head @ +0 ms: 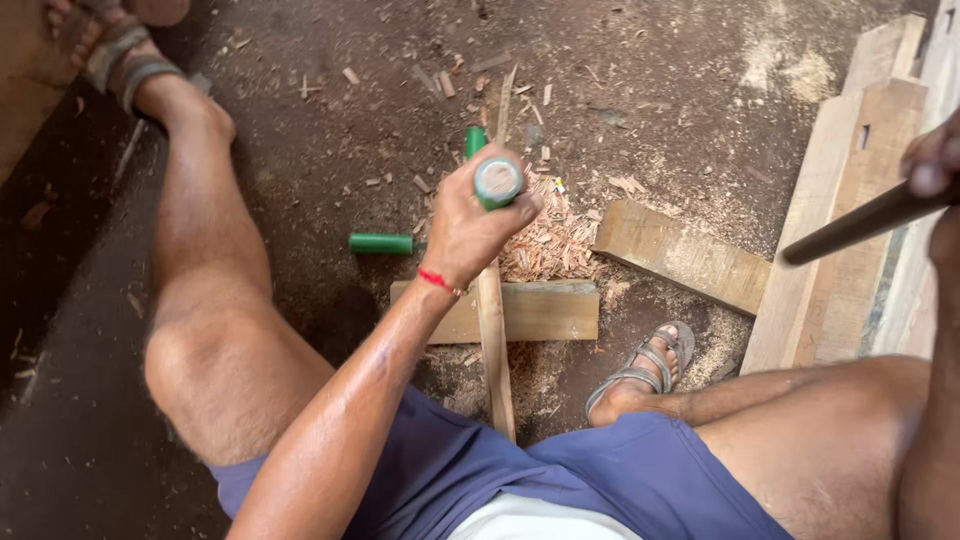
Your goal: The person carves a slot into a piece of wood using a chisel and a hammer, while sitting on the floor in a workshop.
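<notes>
At frame centre the left hand clenches a green-handled chisel over the wooden strip, chips already cut, while the right hand grasps a raised mallet handle.

No packages, labels, signs or screens visible.

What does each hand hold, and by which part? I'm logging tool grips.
Left hand: green-handled chisel, grip around its handle. Right hand: dark wooden handle, grip near its upper end; its head is out of view.
</notes>
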